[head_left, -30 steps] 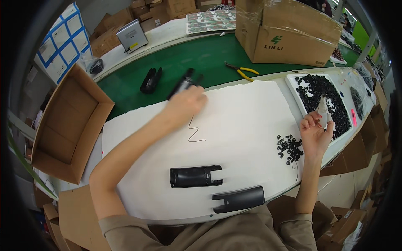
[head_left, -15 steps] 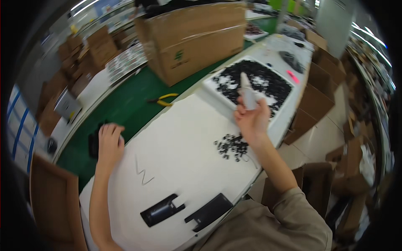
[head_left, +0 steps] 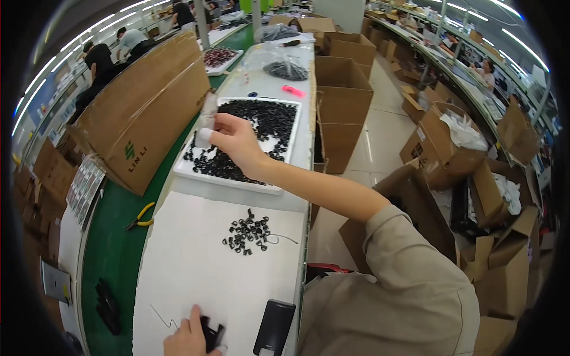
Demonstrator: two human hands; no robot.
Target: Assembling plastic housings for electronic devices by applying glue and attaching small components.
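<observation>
My left hand (head_left: 189, 341) is low on the white sheet (head_left: 205, 237), its thumb and fingers around a black plastic cover (head_left: 211, 333) that it partly hides. A second black cover (head_left: 275, 326) lies to its right. My right hand (head_left: 237, 141) reaches over a white tray (head_left: 237, 185) of small black plastic pieces (head_left: 261, 115). Its index finger and thumb wear pale finger cots and are spread apart, with nothing visible between them. A loose pile of small black clips (head_left: 246, 232) sits on the sheet, beside a thin dark wire (head_left: 282, 238).
Yellow-handled pliers (head_left: 142, 216) and black parts (head_left: 107, 307) lie on the green mat (head_left: 122, 249). A large cardboard box (head_left: 148, 113) stands at the left. Beyond the tray are a pink item (head_left: 293, 91) and a bagged dark bundle (head_left: 286, 70). Open cartons (head_left: 341, 101) line the table's right side.
The view has turned to the right. My left hand has moved from the green mat to one of the black covers on the sheet. My right hand stays over the tray.
</observation>
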